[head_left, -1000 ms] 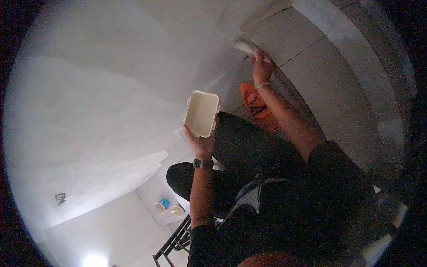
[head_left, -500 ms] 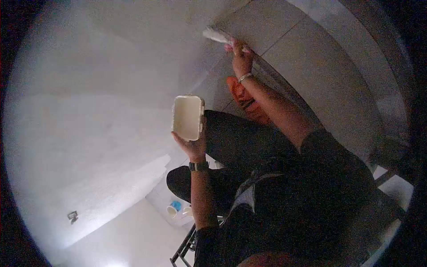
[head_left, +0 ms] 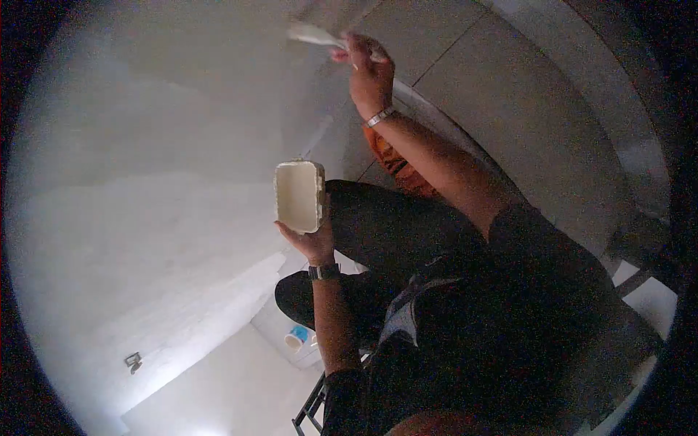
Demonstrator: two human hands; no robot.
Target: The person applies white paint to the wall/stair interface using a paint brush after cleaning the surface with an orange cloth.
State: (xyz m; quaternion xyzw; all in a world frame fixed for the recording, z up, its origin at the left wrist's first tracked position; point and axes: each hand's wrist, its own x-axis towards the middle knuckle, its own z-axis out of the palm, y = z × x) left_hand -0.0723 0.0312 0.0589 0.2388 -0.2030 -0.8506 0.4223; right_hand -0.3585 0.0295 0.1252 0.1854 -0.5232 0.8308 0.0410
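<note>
In my left hand rests a cream rectangular plastic tub, its open side facing me and its inside pale and smooth. My thumb lies at its lower rim while the other fingers are hidden behind it. My right hand, farther up, grips a paintbrush by the handle. The brush's pale bristle end points left and is close to the whitish wall, slightly blurred.
Below my right forearm is an orange patterned cloth or garment near my dark-clad knee. A white and blue cup-like container stands on the floor, close to a dark metal frame. A small fitting is on the wall.
My right hand has moved up and left with the paintbrush. My left hand and the tub have shifted slightly left in view, and the camera has turned a little.
</note>
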